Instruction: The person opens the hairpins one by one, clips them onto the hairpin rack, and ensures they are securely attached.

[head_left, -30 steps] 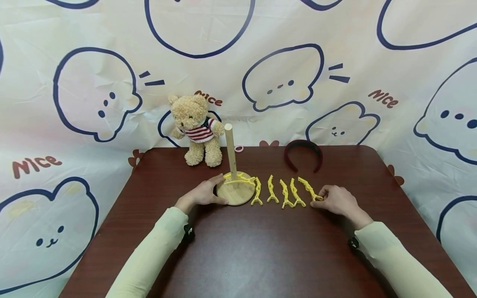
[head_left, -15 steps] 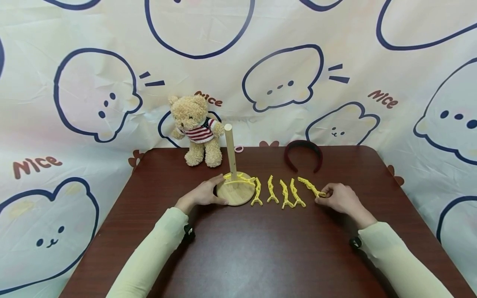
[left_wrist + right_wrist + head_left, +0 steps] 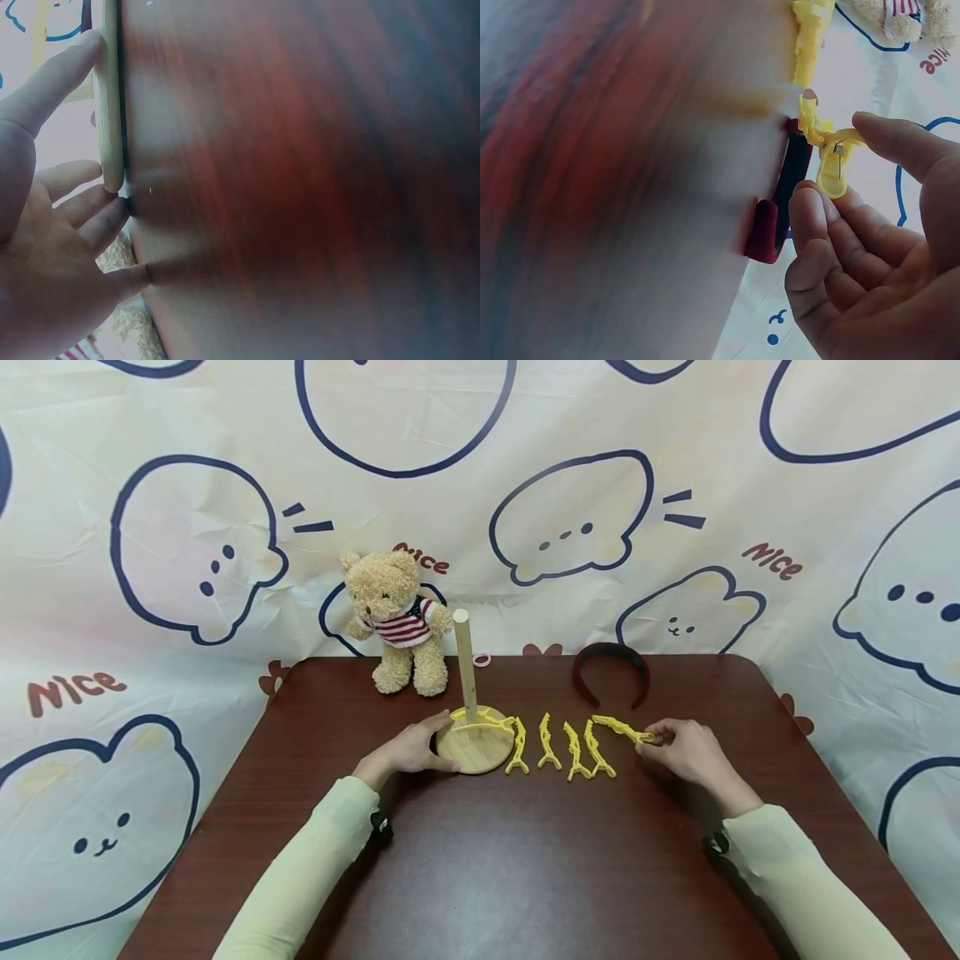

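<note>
My right hand (image 3: 688, 757) pinches the handle end of a yellow hair clip (image 3: 621, 727) between thumb and fingers, over the right part of the table. In the right wrist view, a metal spring shows at the handles of this clip (image 3: 832, 150). My left hand (image 3: 408, 747) holds the edge of a round wooden base (image 3: 474, 752) with an upright wooden post (image 3: 465, 672). In the left wrist view, the thumb and fingertips are at the rim of the base (image 3: 110, 112). Yellow clips lie on that base around the post's foot.
Several more yellow hair clips (image 3: 573, 752) lie in a row between the stand and my right hand. A teddy bear (image 3: 401, 627) stands at the back left. A dark red headband (image 3: 611, 649) and a small pink ring (image 3: 482, 660) lie near the back edge.
My right hand has shifted slightly right, then up, with the pinched hair clip, which now lies closer to horizontal in the head view. The left hand and the stand keep their place.
</note>
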`<state>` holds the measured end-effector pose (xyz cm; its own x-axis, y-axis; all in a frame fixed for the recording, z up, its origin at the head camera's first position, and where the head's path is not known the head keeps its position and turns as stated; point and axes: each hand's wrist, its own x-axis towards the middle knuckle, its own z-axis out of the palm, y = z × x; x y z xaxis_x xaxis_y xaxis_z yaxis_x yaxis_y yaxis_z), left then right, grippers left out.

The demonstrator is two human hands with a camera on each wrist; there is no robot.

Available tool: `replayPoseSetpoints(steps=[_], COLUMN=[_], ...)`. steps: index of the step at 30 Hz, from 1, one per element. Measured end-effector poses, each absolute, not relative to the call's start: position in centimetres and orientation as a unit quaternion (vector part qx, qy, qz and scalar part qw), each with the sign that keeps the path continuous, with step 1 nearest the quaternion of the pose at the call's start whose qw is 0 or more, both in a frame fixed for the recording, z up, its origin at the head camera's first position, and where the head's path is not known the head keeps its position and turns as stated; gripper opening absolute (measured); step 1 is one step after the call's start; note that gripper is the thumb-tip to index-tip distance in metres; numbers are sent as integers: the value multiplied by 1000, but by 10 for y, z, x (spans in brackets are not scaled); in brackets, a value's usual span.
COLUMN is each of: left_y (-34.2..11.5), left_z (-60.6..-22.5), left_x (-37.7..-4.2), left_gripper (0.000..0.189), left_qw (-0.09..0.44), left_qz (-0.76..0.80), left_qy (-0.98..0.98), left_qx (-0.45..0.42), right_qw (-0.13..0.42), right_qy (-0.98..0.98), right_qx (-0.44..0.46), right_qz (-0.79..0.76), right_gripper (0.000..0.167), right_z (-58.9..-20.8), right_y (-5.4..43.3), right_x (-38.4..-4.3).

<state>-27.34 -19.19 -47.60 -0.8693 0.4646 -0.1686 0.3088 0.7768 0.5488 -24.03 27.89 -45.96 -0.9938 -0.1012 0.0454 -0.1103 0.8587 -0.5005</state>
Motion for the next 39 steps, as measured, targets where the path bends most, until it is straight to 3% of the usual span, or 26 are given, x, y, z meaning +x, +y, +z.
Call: replayPoseSetpoints(steps=[23, 39], left_y=[-193, -193], left_z=[-476, -475], left_x=[-274, -273], left_gripper=[97, 97], left_qw=[154, 162], left_qz=[269, 275], left_qy=[928, 926], left_qx=[207, 201], right_qw=[30, 17], right_qy=[-942, -925], right_qx=[106, 145], right_qz=[317, 350], right_gripper=[40, 35], right_z=[-440, -427], right_y=[242, 207], right_x=[-245, -250])
